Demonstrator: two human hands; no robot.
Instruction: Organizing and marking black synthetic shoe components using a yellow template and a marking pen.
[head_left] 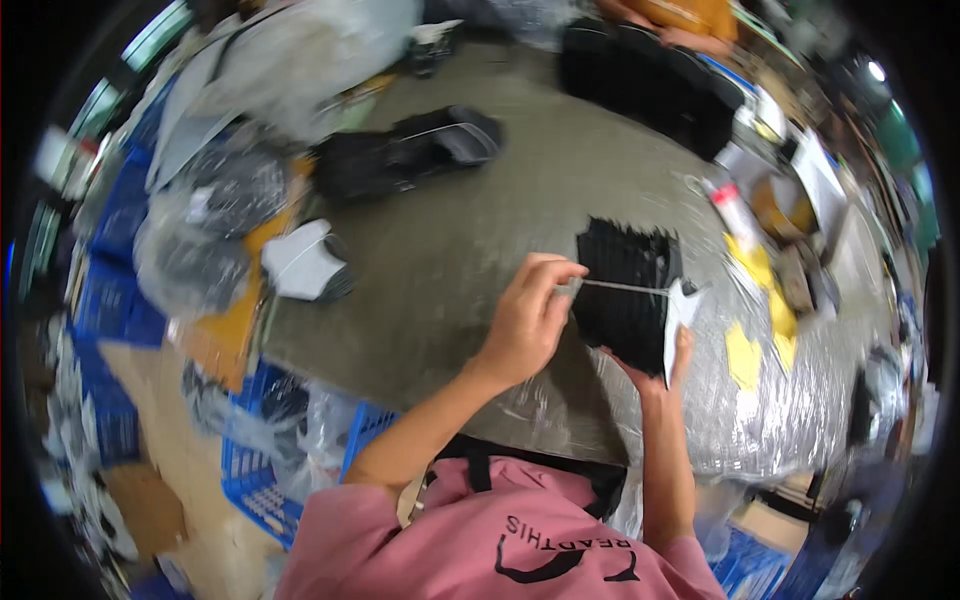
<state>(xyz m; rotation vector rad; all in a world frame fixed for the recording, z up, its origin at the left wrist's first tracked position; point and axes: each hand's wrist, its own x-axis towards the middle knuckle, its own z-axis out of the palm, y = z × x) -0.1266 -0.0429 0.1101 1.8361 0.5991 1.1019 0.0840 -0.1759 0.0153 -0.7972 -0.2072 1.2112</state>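
Observation:
Over the right part of the table, a stack of thin black pieces point(622, 255) with ragged edges rests in my right hand point(652, 378), which grips it from below. A white card point(677, 325) stands against the stack's right side. My left hand point(528, 322) is closed in a pinch on a thin pale band point(625, 287) at the stack's left. This band is drawn tight across the black pieces to the white card. Whether it passes all the way round the stack is hidden.
On the grey table point(430, 270) lie a long black bundle point(405, 150) and a smaller white-faced bundle point(300, 262). Yellow scraps point(742, 355) and a red-and-white tube point(733, 212) are at right. Another person point(690, 20) sits opposite behind black bundles point(645, 80). A blue crate point(260, 470) stands below left.

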